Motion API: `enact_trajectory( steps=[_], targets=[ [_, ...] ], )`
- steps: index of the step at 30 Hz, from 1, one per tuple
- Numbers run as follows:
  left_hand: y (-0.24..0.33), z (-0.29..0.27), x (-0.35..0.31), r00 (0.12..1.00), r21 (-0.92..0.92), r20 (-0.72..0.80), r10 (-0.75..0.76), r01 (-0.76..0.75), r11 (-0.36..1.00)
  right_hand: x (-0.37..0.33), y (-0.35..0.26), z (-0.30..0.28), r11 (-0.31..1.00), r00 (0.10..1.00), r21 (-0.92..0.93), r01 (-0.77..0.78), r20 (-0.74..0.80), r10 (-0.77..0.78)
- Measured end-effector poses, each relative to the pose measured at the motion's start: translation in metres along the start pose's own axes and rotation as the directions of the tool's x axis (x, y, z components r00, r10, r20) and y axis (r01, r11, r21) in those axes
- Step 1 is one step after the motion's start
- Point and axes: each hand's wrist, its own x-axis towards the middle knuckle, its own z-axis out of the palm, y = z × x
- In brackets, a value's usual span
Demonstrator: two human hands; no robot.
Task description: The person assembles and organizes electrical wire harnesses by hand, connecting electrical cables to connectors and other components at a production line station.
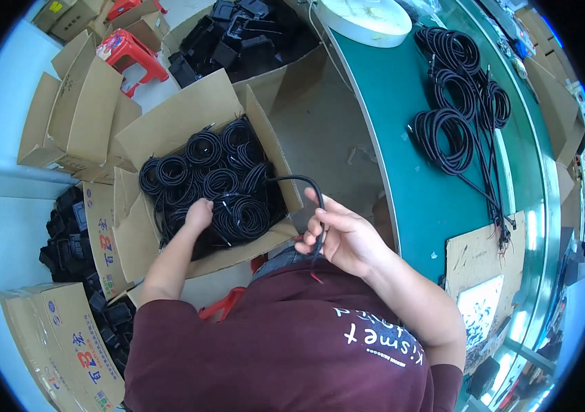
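An open cardboard box [175, 113] stands ahead of me, filled with several coils of black cable [241, 216]. Inside it, my left hand [199, 214] is closed against the left edge of a near coil; its fingertips are hidden, so what they pinch cannot be made out. Over the box's right side, my right hand [340, 237] grips a black cable [304, 178] between thumb and fingers. That cable arches from the coils to my palm. Its lower end hangs below the hand and shows thin reddish wires [316, 278].
On the right, a green-topped workbench [388, 110] carries more cable coils [443, 141] and a cardboard sheet [454, 257]. A white round object [368, 20] sits at its far end. Black plastic parts [237, 41], cartons [65, 343] and a red stool [131, 55] surround the box.
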Motion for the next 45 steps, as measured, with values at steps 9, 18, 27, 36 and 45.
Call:
enact_trajectory(
  steps=[9,18,27,36,45],
  targets=[
    [0.089,-0.139,-0.041,0.757,-0.533,0.642,0.123,0.555,-0.639,0.011,-0.016,-0.026,0.997,0.998,-0.068,0.029,0.056,-0.025],
    [0.195,-0.174,-0.081,0.741,-0.317,0.533,0.408,0.622,-0.716,0.051,0.021,0.003,0.825,0.953,-0.539,0.170,0.303,0.002],
    [0.096,-0.085,0.017,0.977,-0.871,0.212,-0.037,0.206,0.445,0.025,0.011,-0.041,0.759,0.997,-0.651,-0.016,0.043,0.059],
    [0.054,-0.008,-0.029,0.951,0.426,0.260,0.167,-0.268,0.864,0.030,-0.005,-0.049,0.957,0.968,-0.215,-0.196,-0.196,0.154],
    [0.159,-0.183,-0.062,0.832,-0.815,0.544,0.108,0.493,0.304,0.038,-0.006,-0.039,0.947,0.967,-0.253,-0.196,-0.212,0.143]
  ],
)
